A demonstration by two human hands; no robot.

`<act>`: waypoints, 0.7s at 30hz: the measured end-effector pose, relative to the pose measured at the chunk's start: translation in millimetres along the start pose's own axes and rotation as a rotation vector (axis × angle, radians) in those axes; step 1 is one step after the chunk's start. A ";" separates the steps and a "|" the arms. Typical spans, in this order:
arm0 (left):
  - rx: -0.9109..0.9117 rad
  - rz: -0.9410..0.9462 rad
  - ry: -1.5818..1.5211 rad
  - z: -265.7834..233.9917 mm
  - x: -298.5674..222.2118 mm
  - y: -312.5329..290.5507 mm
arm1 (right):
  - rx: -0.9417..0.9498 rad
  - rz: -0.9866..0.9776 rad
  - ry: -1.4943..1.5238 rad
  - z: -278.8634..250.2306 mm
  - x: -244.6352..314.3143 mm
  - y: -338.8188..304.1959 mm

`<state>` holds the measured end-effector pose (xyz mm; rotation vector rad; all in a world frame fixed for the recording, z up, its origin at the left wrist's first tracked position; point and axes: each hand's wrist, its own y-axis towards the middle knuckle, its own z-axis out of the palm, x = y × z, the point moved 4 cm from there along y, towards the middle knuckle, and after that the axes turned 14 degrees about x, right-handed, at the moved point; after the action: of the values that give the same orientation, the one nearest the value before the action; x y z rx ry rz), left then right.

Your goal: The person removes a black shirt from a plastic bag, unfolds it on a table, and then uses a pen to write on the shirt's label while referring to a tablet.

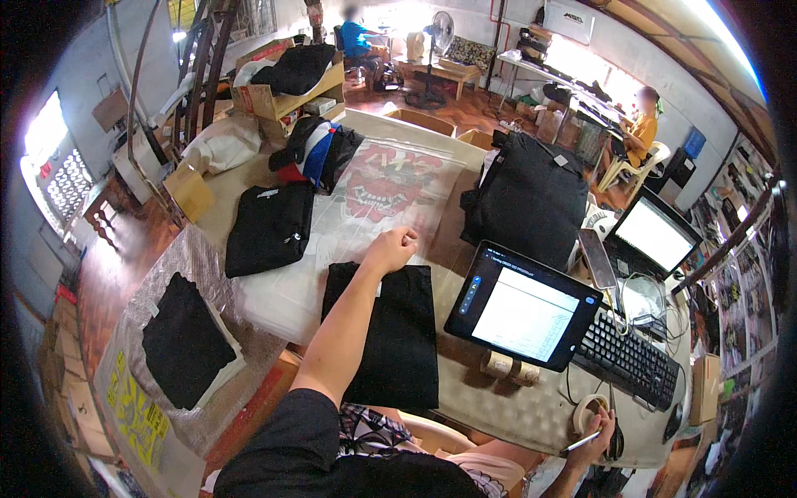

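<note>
My left arm reaches across a folded black shirt (390,340) on the table. Just past the shirt's far edge, my left hand (392,250) is closed with curled fingers above clear plastic sheets (332,228); whether anything is between the fingers is hidden. A red and grey face print (386,187) lies among the sheets. At the lower right, my right hand (594,440) grips a slim white pen (583,441), beside a roll of tape (591,413). A lit tablet (523,305) leans on a brown roll (510,368) between the two hands.
Folded black garments (270,228) lie to the left, another black shirt (189,340) on silvery wrap. A black stack (531,191) stands behind the tablet. A keyboard (627,357), phone (596,257) and laptop (654,236) crowd the right. Two people sit farther back near a standing fan (441,33).
</note>
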<state>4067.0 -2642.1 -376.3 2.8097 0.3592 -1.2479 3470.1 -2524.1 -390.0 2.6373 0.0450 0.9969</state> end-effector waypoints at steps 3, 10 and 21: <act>-0.003 -0.009 -0.003 -2.7 -4.5 0.3 | -0.013 -0.012 -0.008 0.7 3.0 0.9; -0.331 0.168 -0.165 -41.7 -20.1 29.5 | -0.022 -0.003 -0.052 -0.7 -6.5 -0.5; -0.299 0.169 -0.110 -196.1 -149.6 105.9 | -0.048 0.064 0.078 -0.5 1.7 -0.2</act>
<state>4136.7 -2747.2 -139.3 2.4540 0.2701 -1.1952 3471.0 -2523.5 -388.6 2.5703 -0.0452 1.1070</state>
